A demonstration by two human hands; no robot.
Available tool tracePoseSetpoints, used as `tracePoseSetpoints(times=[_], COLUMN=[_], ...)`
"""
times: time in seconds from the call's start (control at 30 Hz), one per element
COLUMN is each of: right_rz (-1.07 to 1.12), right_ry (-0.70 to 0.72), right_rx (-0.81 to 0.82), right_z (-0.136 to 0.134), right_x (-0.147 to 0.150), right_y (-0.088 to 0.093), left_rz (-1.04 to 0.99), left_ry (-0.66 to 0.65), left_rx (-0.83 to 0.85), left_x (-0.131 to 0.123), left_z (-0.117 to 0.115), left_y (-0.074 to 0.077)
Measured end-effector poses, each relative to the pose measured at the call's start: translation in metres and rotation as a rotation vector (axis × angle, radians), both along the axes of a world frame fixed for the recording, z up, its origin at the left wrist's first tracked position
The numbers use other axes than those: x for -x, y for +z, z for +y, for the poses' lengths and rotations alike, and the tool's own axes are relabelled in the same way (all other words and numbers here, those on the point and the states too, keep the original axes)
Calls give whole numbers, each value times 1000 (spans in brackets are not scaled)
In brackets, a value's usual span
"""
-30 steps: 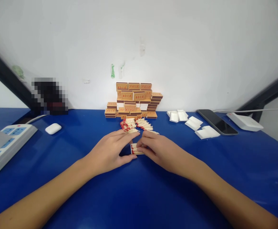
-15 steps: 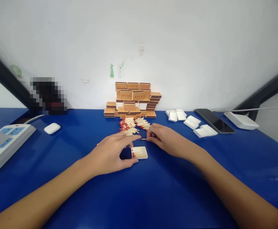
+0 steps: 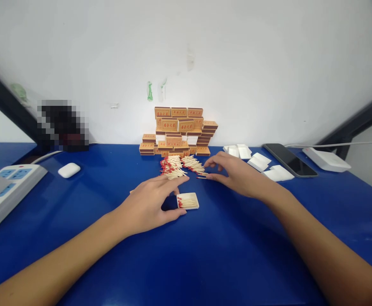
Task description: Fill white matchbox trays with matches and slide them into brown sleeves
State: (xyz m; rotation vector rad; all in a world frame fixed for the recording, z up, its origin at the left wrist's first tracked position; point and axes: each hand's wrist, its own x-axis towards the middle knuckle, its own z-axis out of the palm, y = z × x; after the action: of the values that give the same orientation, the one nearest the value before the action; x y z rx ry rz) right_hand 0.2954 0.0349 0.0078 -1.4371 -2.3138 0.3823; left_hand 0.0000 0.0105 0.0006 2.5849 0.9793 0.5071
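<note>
Fingers and thumb of the left hand point(image 3: 147, 204) pinch the left end of a small white cardboard tray of red-tipped matches point(image 3: 188, 200). Right hand point(image 3: 237, 174) hovers open, fingers spread, empty, just beyond that tray; loose red-tipped wooden matches point(image 3: 181, 166) lie heaped at its fingertips.

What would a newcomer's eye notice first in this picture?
The orange stack of matchboxes at the wall, at the back of the blue table, stands out first, with a pile of red-tipped matches before it. Nearer, the left hand grips a small white tray holding some matches; the right hand hovers open at the pile's right edge.
</note>
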Motion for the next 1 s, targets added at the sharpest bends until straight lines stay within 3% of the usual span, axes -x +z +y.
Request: tracePoseSetpoints(times=[0.2,0.53,1.0], right_rz=[6,-107,-265], right_ry=[-4,-68,-10], right_rx=[104,229,105], right_z=[5,-8,-19], right_x=[3,11,21], right_y=[-6,3,3], left_rz=[20,28,1], left_ry=[1,4,-7], left_rx=[-5,-13,-23], left_x=[1,2,2], left_z=[-1,1,2], left_y=[1,0,1])
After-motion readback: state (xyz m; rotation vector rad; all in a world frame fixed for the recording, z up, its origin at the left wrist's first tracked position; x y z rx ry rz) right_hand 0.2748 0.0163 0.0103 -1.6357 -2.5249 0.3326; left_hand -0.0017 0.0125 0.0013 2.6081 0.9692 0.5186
